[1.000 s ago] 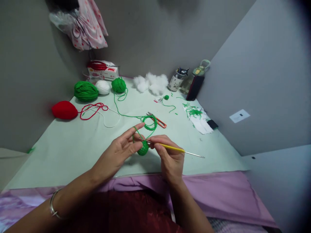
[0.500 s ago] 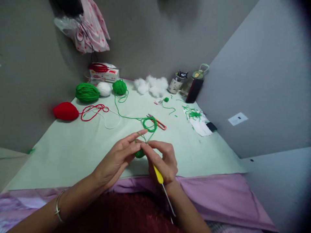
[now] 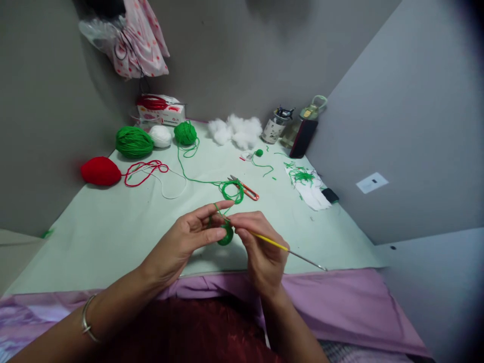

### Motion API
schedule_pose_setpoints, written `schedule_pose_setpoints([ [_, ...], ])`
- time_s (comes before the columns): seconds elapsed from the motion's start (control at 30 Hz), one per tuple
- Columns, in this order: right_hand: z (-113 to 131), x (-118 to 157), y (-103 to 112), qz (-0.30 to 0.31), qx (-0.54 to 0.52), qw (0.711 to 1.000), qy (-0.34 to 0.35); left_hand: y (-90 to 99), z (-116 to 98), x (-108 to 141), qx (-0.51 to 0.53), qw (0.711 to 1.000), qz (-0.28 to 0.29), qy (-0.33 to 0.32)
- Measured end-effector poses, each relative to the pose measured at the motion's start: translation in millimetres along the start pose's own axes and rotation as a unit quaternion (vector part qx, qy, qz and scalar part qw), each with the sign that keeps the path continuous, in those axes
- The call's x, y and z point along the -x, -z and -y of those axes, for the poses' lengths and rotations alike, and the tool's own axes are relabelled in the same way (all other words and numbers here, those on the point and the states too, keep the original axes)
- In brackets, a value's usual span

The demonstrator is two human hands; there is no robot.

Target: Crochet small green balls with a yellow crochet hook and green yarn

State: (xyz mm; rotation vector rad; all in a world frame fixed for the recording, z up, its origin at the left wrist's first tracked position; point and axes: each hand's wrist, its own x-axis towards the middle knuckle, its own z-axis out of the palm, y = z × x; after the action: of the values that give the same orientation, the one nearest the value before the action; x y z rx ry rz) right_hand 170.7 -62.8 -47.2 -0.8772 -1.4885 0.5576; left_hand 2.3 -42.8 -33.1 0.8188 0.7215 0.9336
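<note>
My left hand (image 3: 192, 233) pinches a small round green crochet piece (image 3: 226, 236) between thumb and fingers, with green yarn looped over its raised index finger. In my right hand (image 3: 264, 247) is a crochet hook (image 3: 273, 243) with a yellow grip, held like a pencil. Its far metal end points out to the lower right, while the working tip meets the top of the green piece. From there the yarn runs to a loose green coil (image 3: 233, 192) on the table, just beyond my fingers. Orange thread snips (image 3: 249, 191) lie partly under that coil.
Green yarn balls (image 3: 134, 142), a white ball (image 3: 161, 136) and a red ball (image 3: 101, 171) sit at the back left. White stuffing (image 3: 242, 132) lies at the back. Pen cup (image 3: 273, 130), phone (image 3: 303, 139) and yarn scraps on paper (image 3: 310, 194) are on the right.
My right hand has turned, swinging the hook's rear end up and to the right, from pointing down toward my lap. The green piece shows more now, slightly right of before.
</note>
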Motion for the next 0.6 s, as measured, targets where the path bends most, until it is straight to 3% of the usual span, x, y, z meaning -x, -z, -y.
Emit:
schedule_pose_setpoints([
  [0.13,-7.4,7.1,-4.5,0.007,0.131,0.986,0.107,-4.3,5.5,-3.4,0.022,0.999,-0.040,-0.028],
  [0.23,-12.7,10.6,-4.3,0.005,0.200,0.963,0.182,-3.9,5.8,-5.2,0.069,0.996,-0.047,0.008],
  [0.33,-10.1,6.7,1.3,-0.004,0.103,0.990,0.096,0.2,1.4,-5.4,0.080,0.995,-0.026,0.048],
  [0.47,-4.3,1.3,4.4,-0.044,-0.053,0.997,-0.028,-0.7,-2.1,-2.8,0.022,0.998,-0.055,-0.002],
  [0.53,-5.1,4.2,-0.3,-0.034,-0.006,0.999,-0.012,-5.0,0.2,-1.6,0.003,0.996,-0.078,-0.045],
  [0.6,-8.1,9.2,-6.4,-0.025,0.107,0.992,0.056,-8.5,3.4,-1.5,0.014,0.995,-0.081,-0.056],
])
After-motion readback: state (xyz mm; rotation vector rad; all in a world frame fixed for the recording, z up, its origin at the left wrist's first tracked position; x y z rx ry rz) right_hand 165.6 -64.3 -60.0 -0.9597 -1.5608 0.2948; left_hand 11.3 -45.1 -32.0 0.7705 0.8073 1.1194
